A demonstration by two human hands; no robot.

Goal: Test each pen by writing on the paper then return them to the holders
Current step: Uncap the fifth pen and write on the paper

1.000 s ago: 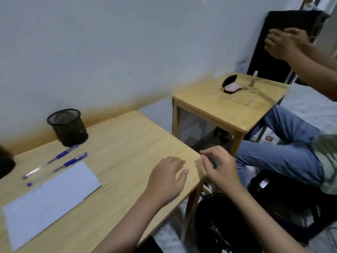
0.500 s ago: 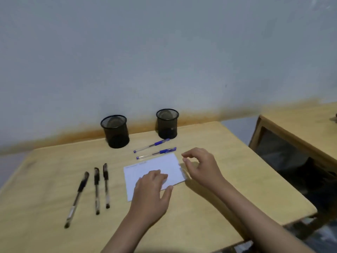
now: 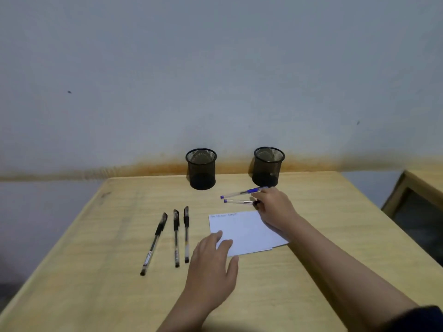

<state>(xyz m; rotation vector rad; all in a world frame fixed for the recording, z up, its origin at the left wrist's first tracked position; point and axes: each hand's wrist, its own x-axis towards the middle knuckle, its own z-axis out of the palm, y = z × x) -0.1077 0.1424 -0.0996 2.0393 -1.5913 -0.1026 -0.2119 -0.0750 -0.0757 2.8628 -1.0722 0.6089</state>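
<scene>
My right grip [image 3: 273,207] closes on the nearer blue pen [image 3: 238,201], just beyond the paper [image 3: 247,232]; my left hand [image 3: 213,259] rests flat, fingers on the paper's corner. Black pens [image 3: 176,237] lie left, holders [image 3: 201,168] behind.

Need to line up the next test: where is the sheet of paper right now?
In the head view the paper lies flat on the table, right of the three black pens, with the left hand on its near-left corner.

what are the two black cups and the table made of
Left holder and right holder: most likely black-coated metal mesh, since the wall and table show faintly through a fine grid, under a solid rim. Table: pale wood or a wood-look laminate, with long grain lines and a matte surface; which one can't be told.
</scene>
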